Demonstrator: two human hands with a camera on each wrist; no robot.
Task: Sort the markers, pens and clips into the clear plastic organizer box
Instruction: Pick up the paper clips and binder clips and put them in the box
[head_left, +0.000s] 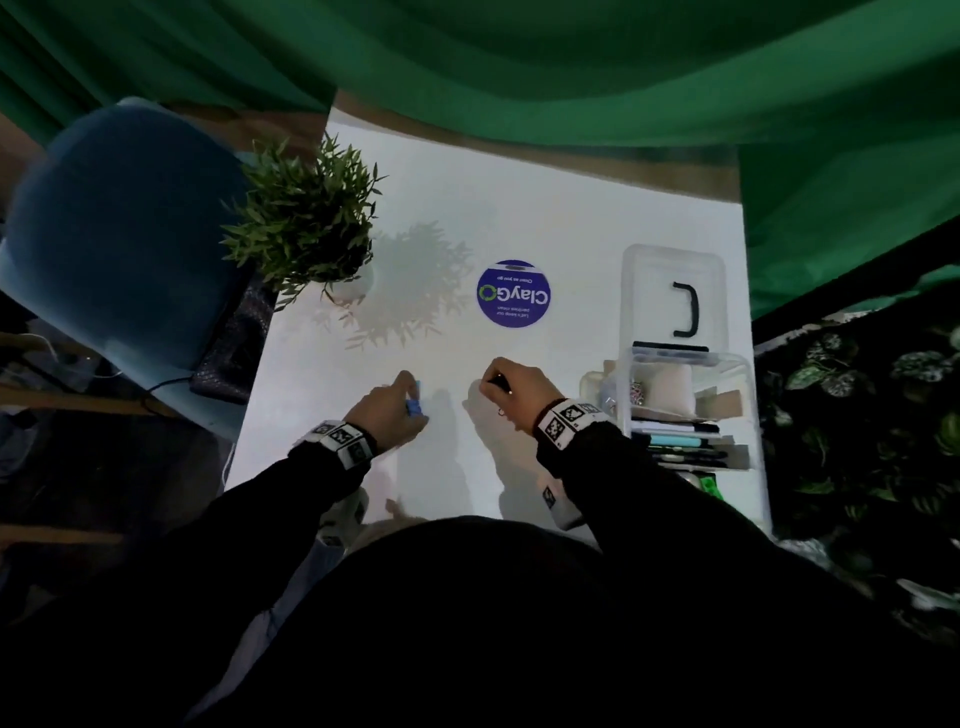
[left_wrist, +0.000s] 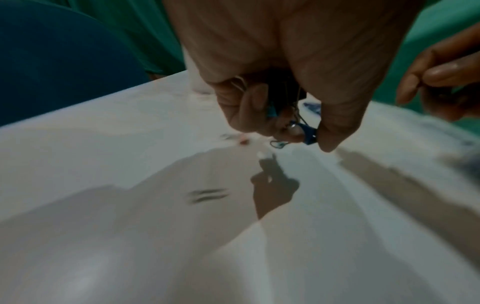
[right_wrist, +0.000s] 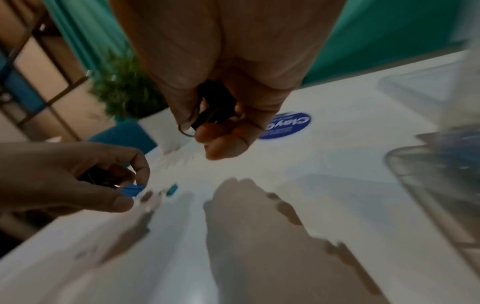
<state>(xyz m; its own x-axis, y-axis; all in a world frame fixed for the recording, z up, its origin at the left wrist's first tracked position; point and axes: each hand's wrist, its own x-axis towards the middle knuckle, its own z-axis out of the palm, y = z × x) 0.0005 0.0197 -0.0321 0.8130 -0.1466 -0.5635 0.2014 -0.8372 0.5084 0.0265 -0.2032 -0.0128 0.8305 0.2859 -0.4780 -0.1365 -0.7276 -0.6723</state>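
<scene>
My left hand (head_left: 400, 402) hovers low over the white table (head_left: 545, 218), fingers curled round a blue binder clip (head_left: 414, 402) and a few more clips; the blue clip (left_wrist: 309, 136) sits pinched at the fingertips. A few small paper clips (left_wrist: 278, 144) lie on the table just under it. My right hand (head_left: 506, 387) grips a black binder clip (head_left: 500, 383) in curled fingers; the black clip (right_wrist: 213, 109) shows in the right wrist view. The clear organizer box (head_left: 737, 364) stands at the table's right edge, holding pens and markers (head_left: 680, 441).
The box's clear lid (head_left: 639, 280) with a black handle lies behind the box. A round blue sticker (head_left: 513, 293) sits mid-table. A potted plant (head_left: 306, 223) stands at the back left, a blue chair (head_left: 114, 223) beside the table.
</scene>
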